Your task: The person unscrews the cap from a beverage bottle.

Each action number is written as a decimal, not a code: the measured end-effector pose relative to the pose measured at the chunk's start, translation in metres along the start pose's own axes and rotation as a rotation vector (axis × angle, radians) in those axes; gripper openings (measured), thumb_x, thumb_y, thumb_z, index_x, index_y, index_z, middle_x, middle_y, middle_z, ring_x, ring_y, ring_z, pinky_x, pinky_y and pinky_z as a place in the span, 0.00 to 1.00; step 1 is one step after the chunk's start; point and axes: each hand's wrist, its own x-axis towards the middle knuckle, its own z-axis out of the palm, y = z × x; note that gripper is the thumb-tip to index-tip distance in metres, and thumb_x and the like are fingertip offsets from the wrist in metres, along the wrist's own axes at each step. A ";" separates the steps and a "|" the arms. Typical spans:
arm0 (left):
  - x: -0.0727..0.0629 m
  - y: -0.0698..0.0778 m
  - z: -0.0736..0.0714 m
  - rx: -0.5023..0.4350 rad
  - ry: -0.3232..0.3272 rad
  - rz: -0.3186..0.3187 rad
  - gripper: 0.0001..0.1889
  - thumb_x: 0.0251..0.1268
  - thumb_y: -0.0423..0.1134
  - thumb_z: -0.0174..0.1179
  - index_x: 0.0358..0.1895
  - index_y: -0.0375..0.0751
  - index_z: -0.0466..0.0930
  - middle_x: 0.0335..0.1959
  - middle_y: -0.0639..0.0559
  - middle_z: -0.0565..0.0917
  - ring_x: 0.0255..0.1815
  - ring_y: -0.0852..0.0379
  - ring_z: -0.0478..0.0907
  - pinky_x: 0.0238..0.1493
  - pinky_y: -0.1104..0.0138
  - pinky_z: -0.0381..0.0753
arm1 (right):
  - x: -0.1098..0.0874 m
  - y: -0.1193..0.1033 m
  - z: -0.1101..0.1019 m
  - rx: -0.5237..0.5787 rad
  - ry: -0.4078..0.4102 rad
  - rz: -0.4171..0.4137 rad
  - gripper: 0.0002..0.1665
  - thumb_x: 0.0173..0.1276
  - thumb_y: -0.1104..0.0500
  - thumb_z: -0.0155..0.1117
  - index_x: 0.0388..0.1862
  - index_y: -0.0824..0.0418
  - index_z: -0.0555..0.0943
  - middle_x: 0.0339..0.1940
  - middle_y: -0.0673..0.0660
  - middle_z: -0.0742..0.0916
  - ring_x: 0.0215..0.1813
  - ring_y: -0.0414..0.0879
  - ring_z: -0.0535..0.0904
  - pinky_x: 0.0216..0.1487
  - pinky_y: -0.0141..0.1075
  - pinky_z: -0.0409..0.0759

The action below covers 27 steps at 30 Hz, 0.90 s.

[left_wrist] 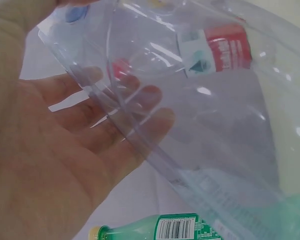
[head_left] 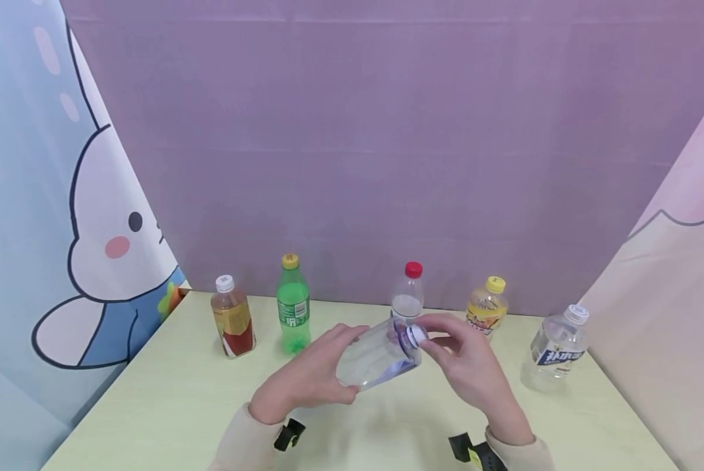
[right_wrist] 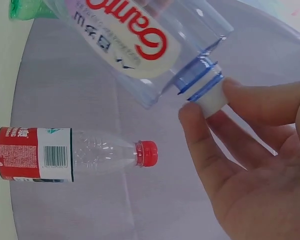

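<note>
A large clear plastic bottle (head_left: 371, 360) is tilted above the table, its neck pointing up and right. My left hand (head_left: 307, 373) grips its lower end, thumb on the near side and fingers behind, seen through the plastic in the left wrist view. At the neck, my right hand (head_left: 470, 363) pinches the white cap (right_wrist: 213, 101) between thumb and index finger. The cap sits on the bottle's mouth, over a blue ring. Red lettering shows on the bottle's label (right_wrist: 135, 37) in the right wrist view.
Behind stand a bottle of amber drink (head_left: 233, 320), a green bottle (head_left: 294, 314) with a yellow cap, a red-capped bottle (head_left: 407, 297) and a yellow-capped bottle (head_left: 487, 307). At the right is a clear white-capped bottle (head_left: 558, 350). A purple cloth (head_left: 387, 144) hangs behind the table (head_left: 169, 405).
</note>
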 end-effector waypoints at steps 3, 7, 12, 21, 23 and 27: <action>0.000 0.000 -0.001 0.003 -0.002 0.000 0.49 0.45 0.39 0.75 0.76 0.44 0.64 0.59 0.52 0.76 0.54 0.57 0.74 0.54 0.57 0.78 | 0.000 0.002 0.000 -0.005 0.002 -0.030 0.19 0.64 0.73 0.70 0.53 0.61 0.85 0.53 0.54 0.87 0.53 0.46 0.83 0.50 0.36 0.84; 0.000 0.001 -0.001 0.004 -0.014 0.002 0.48 0.45 0.40 0.75 0.76 0.45 0.64 0.59 0.53 0.76 0.53 0.57 0.73 0.54 0.58 0.78 | 0.000 0.003 0.002 -0.018 0.054 -0.052 0.12 0.65 0.70 0.71 0.45 0.58 0.87 0.49 0.51 0.88 0.51 0.39 0.82 0.49 0.32 0.83; 0.000 0.003 -0.001 -0.009 -0.019 -0.004 0.48 0.46 0.42 0.74 0.76 0.47 0.64 0.60 0.55 0.76 0.54 0.58 0.73 0.55 0.58 0.78 | 0.000 0.003 0.003 -0.018 0.094 -0.074 0.15 0.63 0.72 0.71 0.49 0.64 0.86 0.49 0.54 0.88 0.49 0.43 0.84 0.51 0.29 0.82; -0.001 0.004 -0.003 -0.009 -0.002 -0.010 0.48 0.46 0.42 0.75 0.76 0.47 0.65 0.60 0.55 0.76 0.54 0.58 0.72 0.55 0.57 0.78 | 0.000 0.003 0.000 -0.074 0.018 0.008 0.19 0.65 0.68 0.72 0.55 0.62 0.85 0.54 0.53 0.86 0.51 0.47 0.83 0.52 0.34 0.83; -0.001 0.004 -0.004 -0.013 0.001 -0.007 0.47 0.46 0.42 0.75 0.76 0.48 0.65 0.60 0.55 0.76 0.54 0.57 0.72 0.55 0.57 0.78 | 0.000 0.003 -0.001 -0.070 0.008 -0.019 0.19 0.64 0.70 0.71 0.55 0.61 0.86 0.55 0.53 0.86 0.53 0.46 0.82 0.51 0.35 0.83; -0.001 0.003 -0.003 -0.021 -0.006 -0.008 0.47 0.47 0.42 0.75 0.76 0.48 0.65 0.60 0.56 0.76 0.54 0.58 0.73 0.55 0.57 0.78 | 0.000 0.003 -0.001 -0.042 0.008 -0.062 0.15 0.66 0.69 0.70 0.51 0.59 0.87 0.55 0.52 0.86 0.56 0.41 0.80 0.52 0.33 0.83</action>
